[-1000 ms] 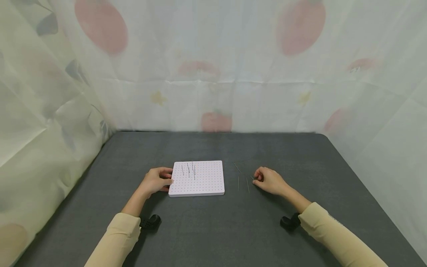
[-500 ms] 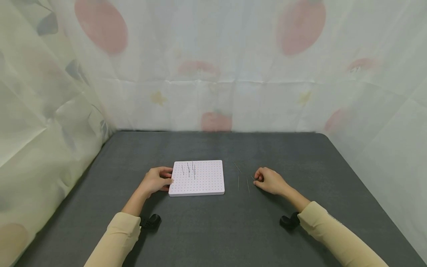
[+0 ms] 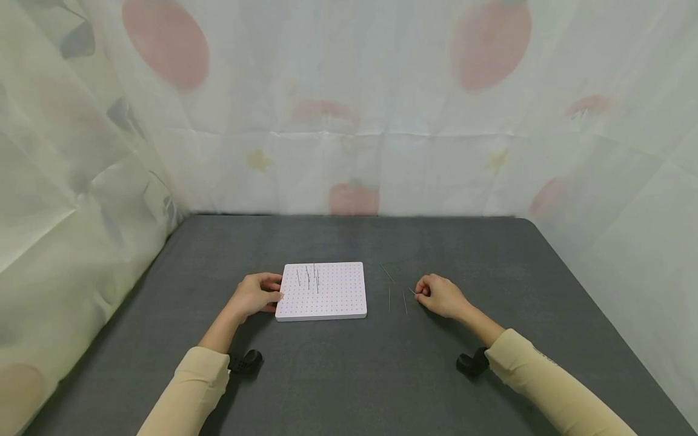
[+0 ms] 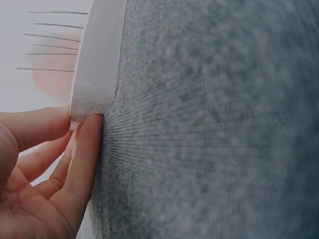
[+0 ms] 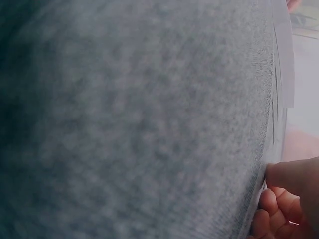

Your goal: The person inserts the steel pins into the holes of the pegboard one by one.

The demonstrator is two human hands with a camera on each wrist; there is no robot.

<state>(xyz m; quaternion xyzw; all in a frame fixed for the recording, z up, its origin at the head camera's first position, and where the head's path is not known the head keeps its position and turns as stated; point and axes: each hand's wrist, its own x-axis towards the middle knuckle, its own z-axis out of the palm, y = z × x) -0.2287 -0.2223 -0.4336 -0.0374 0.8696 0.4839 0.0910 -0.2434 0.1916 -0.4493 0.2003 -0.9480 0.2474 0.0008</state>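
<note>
A white board dotted with rows of small holes lies on the table, with several thin metal needles standing upright toward its back left. My left hand grips the board's left edge; in the left wrist view the thumb is on top and the fingers are below. To the right of the board, my right hand has its thumb and forefinger together at the tabletop, pinching a needle that shows only partly. The right wrist view shows the thumb down at the cloth, the pinched needle hardly visible.
Loose needles lie between the board and my right hand: one slanted needle farther back and two nearer ones, a left needle and a right needle. A dark grey table runs back to a patterned curtain.
My right hand shifts only very slightly while its fingertips stay at the same needle. The left hand and the board keep their place.
</note>
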